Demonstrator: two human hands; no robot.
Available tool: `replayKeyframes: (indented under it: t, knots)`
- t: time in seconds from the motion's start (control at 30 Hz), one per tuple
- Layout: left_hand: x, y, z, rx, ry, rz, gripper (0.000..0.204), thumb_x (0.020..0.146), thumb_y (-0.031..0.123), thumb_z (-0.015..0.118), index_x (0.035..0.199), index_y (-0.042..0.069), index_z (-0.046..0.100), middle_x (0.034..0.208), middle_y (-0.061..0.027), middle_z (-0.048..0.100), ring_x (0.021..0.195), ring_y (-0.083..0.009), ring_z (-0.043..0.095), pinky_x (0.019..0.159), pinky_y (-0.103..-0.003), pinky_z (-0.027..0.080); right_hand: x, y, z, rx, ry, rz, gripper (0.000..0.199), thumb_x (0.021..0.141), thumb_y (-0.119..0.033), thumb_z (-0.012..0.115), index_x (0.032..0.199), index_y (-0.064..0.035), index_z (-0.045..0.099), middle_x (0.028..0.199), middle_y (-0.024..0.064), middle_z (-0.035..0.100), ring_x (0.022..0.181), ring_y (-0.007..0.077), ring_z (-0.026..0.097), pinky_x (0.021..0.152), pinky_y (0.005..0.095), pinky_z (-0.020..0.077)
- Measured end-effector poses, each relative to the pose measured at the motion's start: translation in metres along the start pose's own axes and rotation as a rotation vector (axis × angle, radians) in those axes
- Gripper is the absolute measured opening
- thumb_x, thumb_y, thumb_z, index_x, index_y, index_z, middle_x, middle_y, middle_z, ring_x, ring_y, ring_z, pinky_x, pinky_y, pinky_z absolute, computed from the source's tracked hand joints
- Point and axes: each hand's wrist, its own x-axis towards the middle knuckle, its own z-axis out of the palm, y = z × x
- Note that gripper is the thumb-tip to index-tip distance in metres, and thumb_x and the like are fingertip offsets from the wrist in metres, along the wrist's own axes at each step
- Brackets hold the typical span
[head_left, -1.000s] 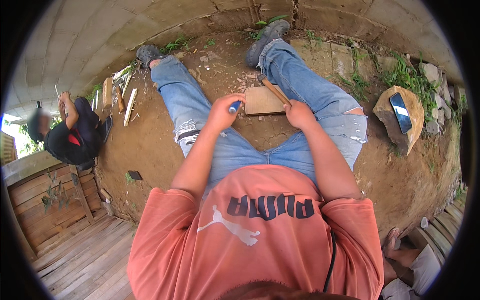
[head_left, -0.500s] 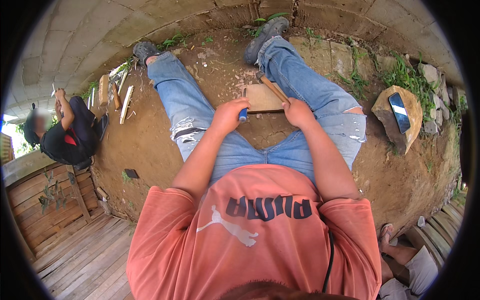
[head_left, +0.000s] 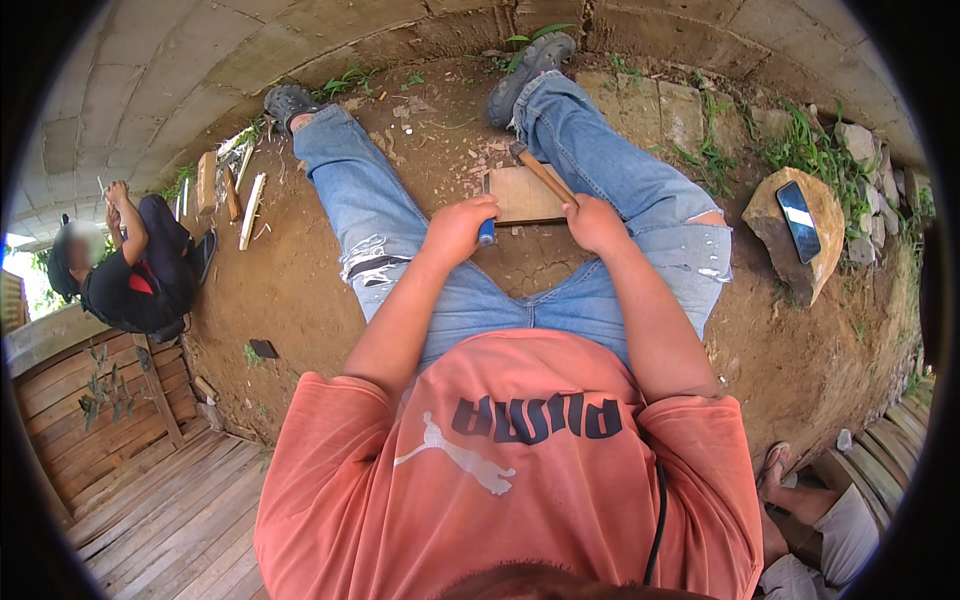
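Between my legs lies a wooden block (head_left: 527, 196), pale brown and flat on top. My left hand (head_left: 460, 229) is closed round the blue handle of a chisel (head_left: 487, 232), its metal blade standing up beside the block's left end. In my right hand (head_left: 597, 224) is the wooden handle of a hammer (head_left: 545, 176). The hammer slants up and left across the block's right part, its dark head near the far edge. Reddish wood chips (head_left: 490, 165) lie scattered on the soil past the block.
A phone (head_left: 798, 222) rests on a large rock (head_left: 765, 215) at the right. Wood pieces (head_left: 253, 210) lie on the ground at the left. Another person (head_left: 140, 260) sits at the far left; someone's leg (head_left: 800, 500) shows at lower right. A block wall (head_left: 400, 40) runs along the far side.
My hands, the chisel and the hammer stay almost where they were. The seated person's hands at the left have shifted slightly.
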Motion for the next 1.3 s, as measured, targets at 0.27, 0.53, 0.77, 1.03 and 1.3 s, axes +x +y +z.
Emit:
replayKeyframes:
  t: [0.27, 0.53, 0.77, 1.03, 1.3]
  knots:
    - [0.004, -0.007, 0.001, 0.082, -0.043, 0.061, 0.033, 0.082, -0.004, 0.068, 0.110, 0.012, 0.074, 0.135, -0.0061, 0.073, 0.115, -0.0353, 0.072, 0.091, -0.046, 0.059, 0.000, 0.000, 0.001, 0.020, 0.012, -0.016, 0.041, 0.109, -0.033, 0.056, 0.116, 0.0047, 0.071, 0.112, 0.0338, 0.074, 0.110, 0.0510, 0.070, 0.098, 0.0572, 0.0541]
    - [0.012, -0.001, -0.011, 0.107, -0.121, 0.090, 0.028, 0.084, -0.002, 0.065, 0.107, 0.012, 0.074, 0.116, -0.0053, 0.074, 0.107, -0.0351, 0.072, 0.085, -0.048, 0.058, 0.000, 0.001, 0.002, 0.013, 0.015, -0.017, 0.041, 0.108, -0.032, 0.056, 0.116, 0.0051, 0.071, 0.110, 0.0344, 0.074, 0.109, 0.0512, 0.070, 0.097, 0.0571, 0.0544]
    - [0.018, 0.001, -0.011, -0.012, -0.044, 0.083, 0.033, 0.078, -0.009, 0.068, 0.104, 0.012, 0.072, 0.112, -0.0070, 0.074, 0.106, -0.0359, 0.072, 0.086, -0.047, 0.058, 0.000, 0.004, 0.003, 0.020, 0.025, -0.021, 0.040, 0.108, -0.033, 0.056, 0.115, 0.0035, 0.071, 0.109, 0.0337, 0.073, 0.108, 0.0524, 0.069, 0.097, 0.0577, 0.0536]
    - [0.023, -0.007, -0.012, -0.112, 0.022, 0.144, 0.035, 0.071, -0.010, 0.072, 0.100, 0.011, 0.071, 0.109, -0.0086, 0.074, 0.110, -0.0393, 0.069, 0.094, -0.048, 0.055, -0.001, -0.002, -0.001, 0.020, 0.002, -0.012, 0.040, 0.108, -0.034, 0.057, 0.123, 0.0008, 0.071, 0.115, 0.0323, 0.073, 0.113, 0.0507, 0.068, 0.101, 0.0563, 0.0528]
    - [0.023, 0.001, 0.003, -0.213, 0.146, -0.021, 0.027, 0.072, 0.004, 0.077, 0.096, 0.013, 0.071, 0.101, -0.0081, 0.074, 0.105, -0.0373, 0.068, 0.093, -0.047, 0.054, -0.006, 0.005, -0.003, 0.007, 0.014, -0.074, 0.041, 0.108, -0.034, 0.058, 0.125, 0.0011, 0.072, 0.115, 0.0332, 0.073, 0.113, 0.0524, 0.068, 0.099, 0.0581, 0.0534]
